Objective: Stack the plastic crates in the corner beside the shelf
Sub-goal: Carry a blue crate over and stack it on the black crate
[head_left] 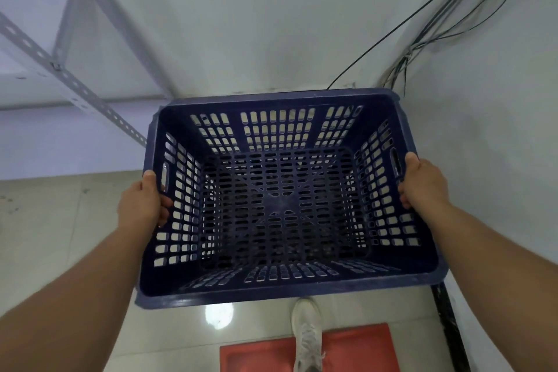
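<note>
Gripping blue crate [283, 199] sides, left hand [142, 205], right hand [424, 183], fingertips hidden through handle slots

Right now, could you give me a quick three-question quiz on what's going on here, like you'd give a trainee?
1. True or false: only one hand holds the blue crate.
2. What lies inside the crate? A) bottles B) nothing C) cloths
3. What red thing lies on the floor by the white shoe?

Key:
1. False: the left hand and the right hand grip opposite side walls.
2. B.
3. A red mat.
</note>
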Demonstrator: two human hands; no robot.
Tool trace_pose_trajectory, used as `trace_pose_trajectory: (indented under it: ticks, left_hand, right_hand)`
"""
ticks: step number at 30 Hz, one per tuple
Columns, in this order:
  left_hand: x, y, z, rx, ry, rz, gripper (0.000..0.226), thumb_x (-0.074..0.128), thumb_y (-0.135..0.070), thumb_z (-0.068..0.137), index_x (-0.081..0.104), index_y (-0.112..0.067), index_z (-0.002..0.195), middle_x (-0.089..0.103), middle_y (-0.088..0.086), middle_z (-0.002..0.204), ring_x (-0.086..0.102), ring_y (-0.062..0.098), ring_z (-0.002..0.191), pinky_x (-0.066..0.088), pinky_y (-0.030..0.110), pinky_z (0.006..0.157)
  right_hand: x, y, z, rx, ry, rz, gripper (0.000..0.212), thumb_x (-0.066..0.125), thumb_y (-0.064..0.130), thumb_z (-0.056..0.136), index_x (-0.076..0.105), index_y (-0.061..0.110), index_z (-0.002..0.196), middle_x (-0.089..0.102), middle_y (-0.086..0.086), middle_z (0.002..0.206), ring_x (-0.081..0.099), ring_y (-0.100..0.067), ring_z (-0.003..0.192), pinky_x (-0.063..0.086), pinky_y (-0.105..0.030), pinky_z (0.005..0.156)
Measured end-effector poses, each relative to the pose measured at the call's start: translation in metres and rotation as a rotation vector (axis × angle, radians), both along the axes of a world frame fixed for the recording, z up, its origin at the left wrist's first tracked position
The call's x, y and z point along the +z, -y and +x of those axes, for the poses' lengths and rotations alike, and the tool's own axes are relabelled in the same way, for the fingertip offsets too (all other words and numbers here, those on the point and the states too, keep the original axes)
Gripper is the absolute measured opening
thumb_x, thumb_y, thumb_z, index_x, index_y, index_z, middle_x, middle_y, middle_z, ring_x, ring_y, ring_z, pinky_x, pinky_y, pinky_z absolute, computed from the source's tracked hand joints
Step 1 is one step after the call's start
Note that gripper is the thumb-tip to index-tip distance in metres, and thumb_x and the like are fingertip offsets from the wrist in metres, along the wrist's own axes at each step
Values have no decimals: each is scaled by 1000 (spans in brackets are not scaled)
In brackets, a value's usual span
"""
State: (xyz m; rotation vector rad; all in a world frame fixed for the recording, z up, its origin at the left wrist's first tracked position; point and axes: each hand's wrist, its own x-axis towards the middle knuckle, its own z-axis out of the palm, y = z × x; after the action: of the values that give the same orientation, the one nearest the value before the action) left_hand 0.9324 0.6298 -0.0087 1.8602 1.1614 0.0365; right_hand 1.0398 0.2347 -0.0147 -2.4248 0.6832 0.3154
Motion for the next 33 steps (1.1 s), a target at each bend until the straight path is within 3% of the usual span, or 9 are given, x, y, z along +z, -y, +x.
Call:
trace_pose_trajectory:
  ticks: [4,7,10,13,15,20,33]
  left_hand:
    - [3,-1,-1,37,-14,-62,46,33,-42,98,56,-4,93,57,11,68,45,24,54,40,33,51]
    - [-1,2,-6,48,3,-44,45,32,-44,97,56,-7,86,56,8,67,45,23,53,39,32,52]
    - [-3,3,-7,48,4,-32,44,32,-44,98,54,-9,83,56,9,68,45,24,53,40,32,52]
    - [-1,2,-7,42,1,-61,45,32,-45,98,55,-8,88,56,8,68,46,23,54,40,33,53]
    - [-1,4,-7,47,7,-71,44,32,-44,98,55,-9,87,56,8,67,45,22,54,40,32,52]
    - [-6,2,-4,46,12,-36,44,31,-43,97,55,-7,93,57,8,68,44,22,52,38,31,49]
    - [-6,6,-5,-30,-12,34,49,25,-42,100,54,-2,99,60,12,73,50,25,56,42,30,53]
  right_hand:
    - [1,4,1,1,-6,-15,63,19,51,99,58,2,97,67,-23,93,65,-38,80,53,-47,79]
    - [-4,8,-3,4,-8,-38,63,19,51,99,58,1,98,66,-21,89,64,-35,72,51,-39,68]
    - [-9,12,-3,16,-1,-25,64,18,52,98,57,2,101,66,-23,93,64,-37,78,53,-44,76]
    - [-6,13,1,30,-28,-8,57,20,46,101,55,2,102,65,-22,87,61,-32,64,45,-32,55]
    - [-4,16,3,20,-13,18,50,23,43,102,54,3,99,64,-22,83,58,-30,59,39,-28,49]
    - [-7,14,-1,13,37,56,52,24,43,102,56,2,95,63,-21,75,57,-32,57,49,-35,58]
    - [-4,12,-3,4,-15,38,52,18,47,101,51,7,102,64,-21,81,59,-31,60,41,-29,50]
